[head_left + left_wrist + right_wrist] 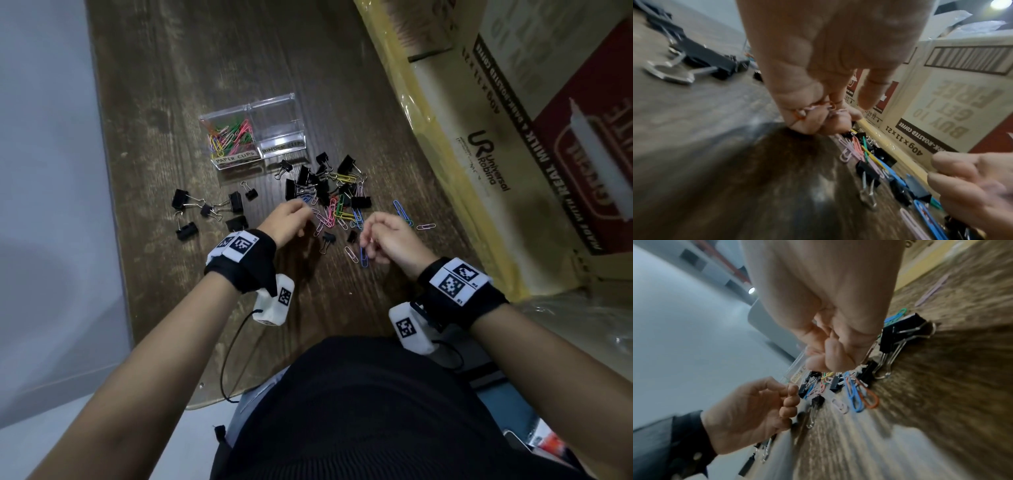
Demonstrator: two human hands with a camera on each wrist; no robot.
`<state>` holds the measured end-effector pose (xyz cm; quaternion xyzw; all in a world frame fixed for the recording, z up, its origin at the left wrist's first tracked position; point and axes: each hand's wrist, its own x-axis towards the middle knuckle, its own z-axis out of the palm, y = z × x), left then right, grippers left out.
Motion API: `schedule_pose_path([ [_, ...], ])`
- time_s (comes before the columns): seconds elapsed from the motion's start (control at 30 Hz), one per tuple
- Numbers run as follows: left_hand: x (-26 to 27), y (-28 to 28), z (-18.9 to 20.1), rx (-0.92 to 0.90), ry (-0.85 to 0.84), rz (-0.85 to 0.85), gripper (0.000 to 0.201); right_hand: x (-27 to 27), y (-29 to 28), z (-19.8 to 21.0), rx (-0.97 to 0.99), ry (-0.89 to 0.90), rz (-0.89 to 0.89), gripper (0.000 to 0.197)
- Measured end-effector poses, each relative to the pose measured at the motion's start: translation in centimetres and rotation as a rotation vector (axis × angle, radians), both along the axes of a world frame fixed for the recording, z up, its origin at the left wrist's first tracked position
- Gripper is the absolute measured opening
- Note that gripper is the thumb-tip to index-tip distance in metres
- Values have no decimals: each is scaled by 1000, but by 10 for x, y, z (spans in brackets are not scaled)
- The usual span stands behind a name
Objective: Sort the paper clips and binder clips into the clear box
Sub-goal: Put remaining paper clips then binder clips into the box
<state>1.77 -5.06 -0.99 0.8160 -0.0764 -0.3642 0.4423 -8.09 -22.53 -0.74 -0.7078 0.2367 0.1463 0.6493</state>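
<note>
The clear box (251, 104) stands mid-table. Its left half, labelled PAPER CLIPS (231, 135), holds coloured clips; the half labelled BINDER CLIPS (277, 126) looks empty. In front lies a mixed pile of black binder clips (322, 185) and coloured paper clips (337, 210). My left hand (291, 214) hovers at the pile's near left edge, fingers curled around pink and orange paper clips (807, 109). My right hand (368, 236) is at the pile's near right, fingers curled, with a thin clip wire (870, 352) poking out of its grip. A blue paper clip (363, 256) lies just beneath it.
Several more binder clips (205, 205) lie scattered left of the pile. Stray paper clips (426, 226) lie to the right. Large cardboard boxes (513, 137) wall off the table's right side. The wooden table (205, 51) ends at a pale wall on the left.
</note>
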Motion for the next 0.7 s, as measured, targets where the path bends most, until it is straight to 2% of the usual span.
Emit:
schedule_pose_path([
  [0.03,1,-3,1,35,-46,-20,22,1,1,2,14,8,-18,33],
  [0.07,2,-6,1,95,-125,-55,21,2,2,4,-57,7,21,31],
  [0.13,2,-13,2,258,-345,-172,23,1,4,8,-424,-2,255,23],
  [0.2,2,-21,3,373,-487,-248,29,-2,8,11,-835,36,482,25],
  [0.27,3,-29,2,423,-528,-240,38,-4,13,14,-1001,26,599,29],
  [0.37,3,-42,2,473,-585,-252,44,-1,20,15,-966,13,593,17],
  [0.47,4,-48,0,483,-588,-285,36,3,24,11,-911,37,615,5],
  [0.6,6,-45,-3,356,-459,-364,21,9,18,5,-842,38,700,9],
  [0.7,5,-29,3,206,-418,-325,15,18,9,10,-736,13,620,23],
])
